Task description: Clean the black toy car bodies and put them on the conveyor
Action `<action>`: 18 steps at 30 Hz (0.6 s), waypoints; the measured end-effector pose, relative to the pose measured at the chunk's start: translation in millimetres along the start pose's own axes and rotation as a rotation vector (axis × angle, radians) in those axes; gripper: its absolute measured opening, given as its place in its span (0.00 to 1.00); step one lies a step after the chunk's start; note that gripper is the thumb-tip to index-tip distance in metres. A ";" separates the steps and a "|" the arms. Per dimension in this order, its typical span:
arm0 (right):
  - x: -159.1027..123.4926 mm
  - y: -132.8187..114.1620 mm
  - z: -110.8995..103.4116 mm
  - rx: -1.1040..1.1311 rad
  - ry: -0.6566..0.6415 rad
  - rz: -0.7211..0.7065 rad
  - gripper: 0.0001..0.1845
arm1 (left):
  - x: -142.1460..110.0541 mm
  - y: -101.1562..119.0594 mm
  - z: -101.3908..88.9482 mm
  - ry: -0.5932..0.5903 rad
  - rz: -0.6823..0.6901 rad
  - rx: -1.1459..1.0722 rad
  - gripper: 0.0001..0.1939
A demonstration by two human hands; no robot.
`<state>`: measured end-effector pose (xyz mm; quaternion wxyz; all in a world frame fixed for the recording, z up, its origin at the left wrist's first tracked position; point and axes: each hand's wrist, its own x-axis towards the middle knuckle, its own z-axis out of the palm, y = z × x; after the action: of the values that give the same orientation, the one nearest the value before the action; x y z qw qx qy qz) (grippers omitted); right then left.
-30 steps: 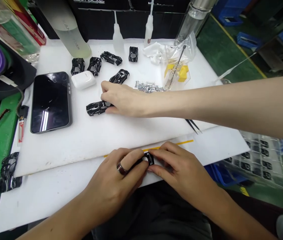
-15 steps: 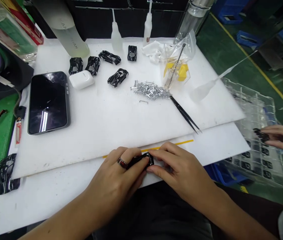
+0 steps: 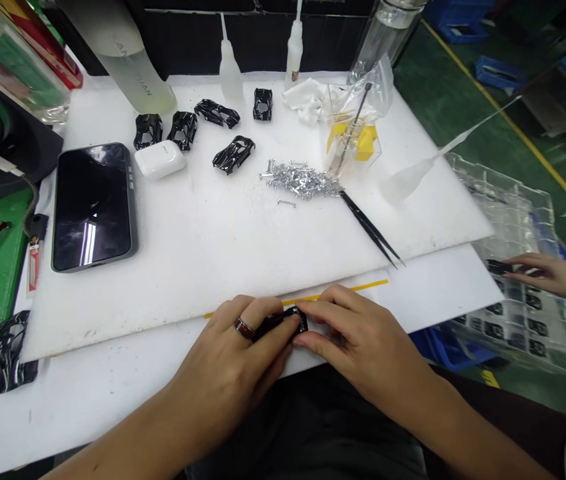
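Observation:
Both my hands grip one small black toy car body at the front edge of the white foam sheet. My left hand, with a ring on one finger, wraps around it from the left. At its right end, my right hand pinches it between thumb and fingers. Much of the car body is hidden by the fingers. Farther back on the foam lie several glossy black car bodies. A heap of small silvery metal parts lies beside black tweezers.
A black-screened device and a white earbud case occupy the left. Squeeze bottles, a tall bottle and a clear holder stand behind. At right, another person's hand holds a black part over a compartment tray.
The other person's hand has moved left over the tray with the black part. My own hands keep nearly the same grip; the view has shifted slightly.

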<state>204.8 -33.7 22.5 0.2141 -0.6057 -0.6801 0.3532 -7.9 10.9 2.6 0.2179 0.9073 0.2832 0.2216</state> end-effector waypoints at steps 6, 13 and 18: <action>1.6 -1.7 -0.3 -0.003 -0.002 0.012 0.13 | -0.6 0.1 -0.3 -0.014 0.000 -0.013 0.17; 0.1 -2.3 -0.8 -0.005 -0.011 0.011 0.12 | 0.0 -0.4 -0.7 -0.016 0.006 0.000 0.18; 0.9 -4.8 -2.5 -0.026 -0.032 0.016 0.13 | -0.7 -0.7 -0.5 -0.018 0.052 0.030 0.20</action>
<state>203.1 -32.3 27.5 0.1925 -0.6080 -0.6832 0.3558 -9.0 11.2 2.4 0.2006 0.9195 0.2608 0.2149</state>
